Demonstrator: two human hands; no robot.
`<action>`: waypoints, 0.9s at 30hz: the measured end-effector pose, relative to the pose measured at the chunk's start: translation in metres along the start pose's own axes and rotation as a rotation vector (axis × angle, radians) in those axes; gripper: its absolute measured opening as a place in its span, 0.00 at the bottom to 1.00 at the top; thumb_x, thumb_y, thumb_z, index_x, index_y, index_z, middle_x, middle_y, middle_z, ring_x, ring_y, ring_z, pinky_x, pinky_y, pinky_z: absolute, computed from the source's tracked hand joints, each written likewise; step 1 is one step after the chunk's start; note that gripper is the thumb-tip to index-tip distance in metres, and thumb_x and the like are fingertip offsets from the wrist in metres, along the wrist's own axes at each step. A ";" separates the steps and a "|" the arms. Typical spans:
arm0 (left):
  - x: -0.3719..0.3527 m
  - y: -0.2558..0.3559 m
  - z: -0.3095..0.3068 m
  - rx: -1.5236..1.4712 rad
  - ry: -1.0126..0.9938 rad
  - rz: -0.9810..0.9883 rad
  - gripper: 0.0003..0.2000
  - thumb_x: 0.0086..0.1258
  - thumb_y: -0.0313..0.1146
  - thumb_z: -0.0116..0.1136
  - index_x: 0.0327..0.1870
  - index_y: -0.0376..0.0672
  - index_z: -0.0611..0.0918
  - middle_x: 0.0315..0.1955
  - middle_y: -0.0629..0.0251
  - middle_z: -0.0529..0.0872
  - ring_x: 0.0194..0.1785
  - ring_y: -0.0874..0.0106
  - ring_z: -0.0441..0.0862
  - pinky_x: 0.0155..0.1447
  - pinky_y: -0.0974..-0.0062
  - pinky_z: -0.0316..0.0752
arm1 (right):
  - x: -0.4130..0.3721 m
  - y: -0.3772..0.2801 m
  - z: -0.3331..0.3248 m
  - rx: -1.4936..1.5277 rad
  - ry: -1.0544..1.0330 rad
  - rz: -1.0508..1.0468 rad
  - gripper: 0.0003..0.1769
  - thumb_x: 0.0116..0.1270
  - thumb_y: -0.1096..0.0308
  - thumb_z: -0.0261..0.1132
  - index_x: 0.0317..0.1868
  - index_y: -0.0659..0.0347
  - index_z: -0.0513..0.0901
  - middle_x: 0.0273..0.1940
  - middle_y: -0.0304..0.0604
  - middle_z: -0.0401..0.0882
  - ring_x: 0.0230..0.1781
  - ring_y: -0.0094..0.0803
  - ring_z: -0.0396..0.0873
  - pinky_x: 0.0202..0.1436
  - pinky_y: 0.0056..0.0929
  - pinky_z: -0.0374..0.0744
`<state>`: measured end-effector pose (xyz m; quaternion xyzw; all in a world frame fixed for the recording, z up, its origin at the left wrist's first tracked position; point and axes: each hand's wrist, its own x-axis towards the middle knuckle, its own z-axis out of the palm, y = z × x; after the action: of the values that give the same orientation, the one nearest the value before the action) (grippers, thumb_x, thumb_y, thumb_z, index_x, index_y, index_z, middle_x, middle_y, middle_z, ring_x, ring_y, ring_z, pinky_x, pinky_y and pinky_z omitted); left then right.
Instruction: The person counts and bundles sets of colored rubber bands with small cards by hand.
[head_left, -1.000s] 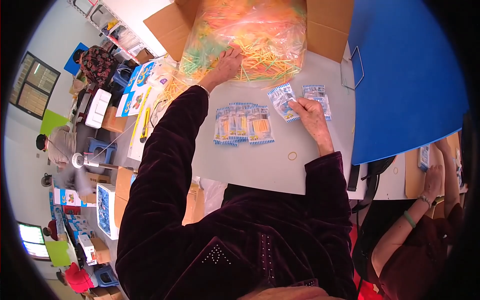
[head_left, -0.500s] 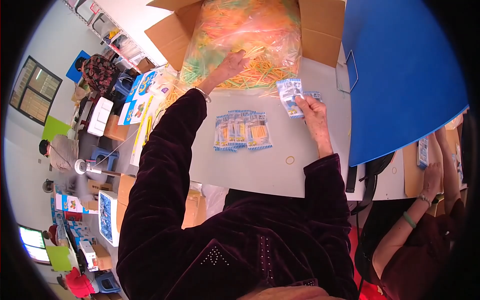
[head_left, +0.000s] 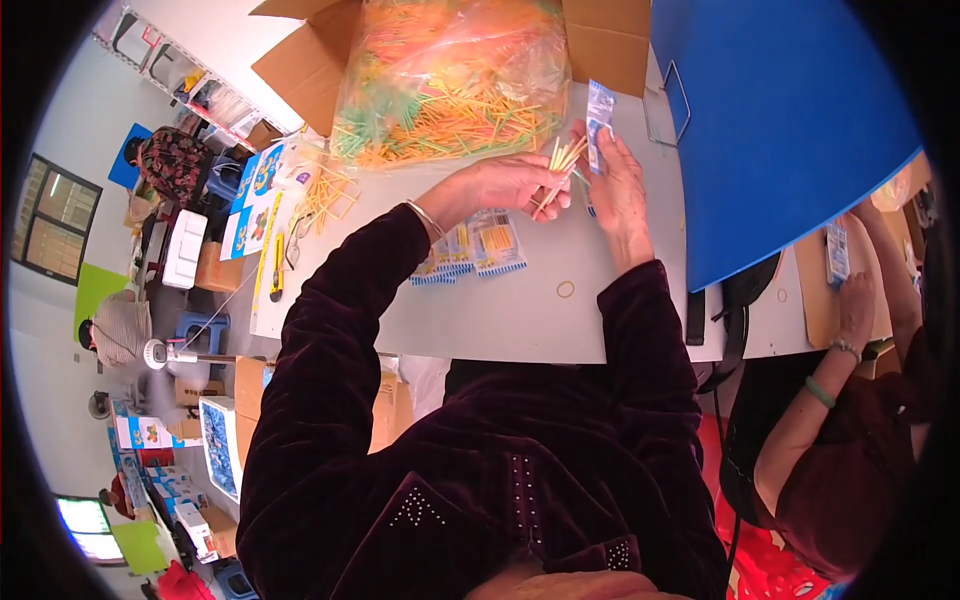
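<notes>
Grey surface (head_left: 520,320) carries a rubber band (head_left: 566,289) nearest, then a row of filled packets (head_left: 497,243). Beyond these, the left hand (head_left: 505,183) has its grip clenched on a small bundle of sticks (head_left: 562,160). Their tips lie just beside the blue-edged packet (head_left: 598,112), pinched upright in the right hand (head_left: 620,190). Farthest: bag of loose sticks (head_left: 440,80).

I see a pale yellow stick bundle (head_left: 562,158), a blue-and-white packet (head_left: 598,112), a clear bag (head_left: 440,80) showing orange, green and yellow, a grey bench (head_left: 520,320), a bright blue board (head_left: 780,120) and a dark plum sleeve (head_left: 330,330).
</notes>
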<state>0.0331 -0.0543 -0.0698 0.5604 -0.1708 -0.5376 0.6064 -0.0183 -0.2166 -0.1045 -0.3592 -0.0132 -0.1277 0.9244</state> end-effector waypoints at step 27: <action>0.023 -0.012 0.020 0.131 0.213 0.137 0.10 0.69 0.38 0.47 0.31 0.42 0.72 0.22 0.66 0.76 0.24 0.76 0.73 0.26 0.80 0.66 | 0.001 -0.004 -0.005 0.064 0.059 0.009 0.17 0.66 0.61 0.57 0.51 0.62 0.73 0.50 0.43 0.76 0.51 0.29 0.73 0.52 0.26 0.69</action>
<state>0.0196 -0.0811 -0.0831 0.6398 -0.1781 -0.4199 0.6186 -0.0188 -0.2229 -0.1055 -0.3254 0.0116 -0.1338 0.9360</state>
